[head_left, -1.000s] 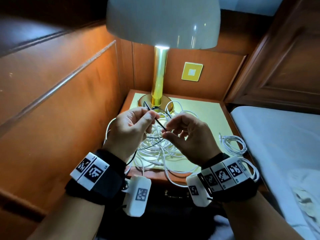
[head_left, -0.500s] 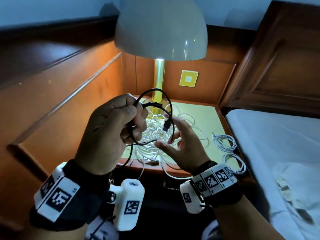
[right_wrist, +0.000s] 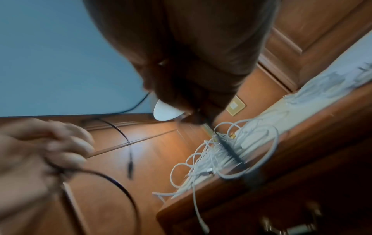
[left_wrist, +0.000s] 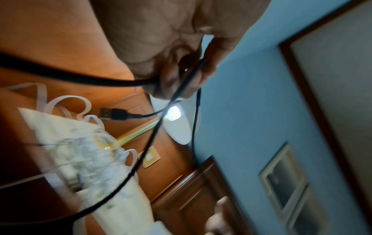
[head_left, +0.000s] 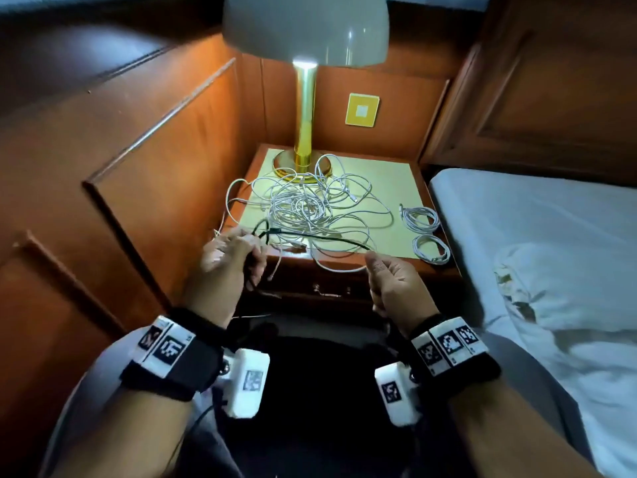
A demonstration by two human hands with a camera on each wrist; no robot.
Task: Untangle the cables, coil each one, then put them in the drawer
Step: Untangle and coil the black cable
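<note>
The bed fills the 3 o'clock side of the head view, its white sheet running down toward 5 o'clock. Just left of it stands the nightstand, at the centre of the view, with a pale top and a closed drawer in its front face at 6 o'clock of the top. A lamp stands at the 12 o'clock edge of the top, lit, on a brass stem. A tangle of white cables sprawls over the middle of the top, touching the lamp base, with a few strands hanging over the front edge at 6 o'clock. Two coiled white cables lie at 3 o'clock of the tangle, near the right edge, one just in front of the other and both apart from the tangle. The left hand is at 7 o'clock of the tangle, fingers curled round a black cable; the left wrist view shows several strands of it gathered in the fist, and its plug hanging free beyond the fingers. The black cable runs taut from there toward 3 o'clock, above the front of the nightstand, to the right hand, which pinches it between thumb and fingertips, the other fingers loosely bent.
</note>
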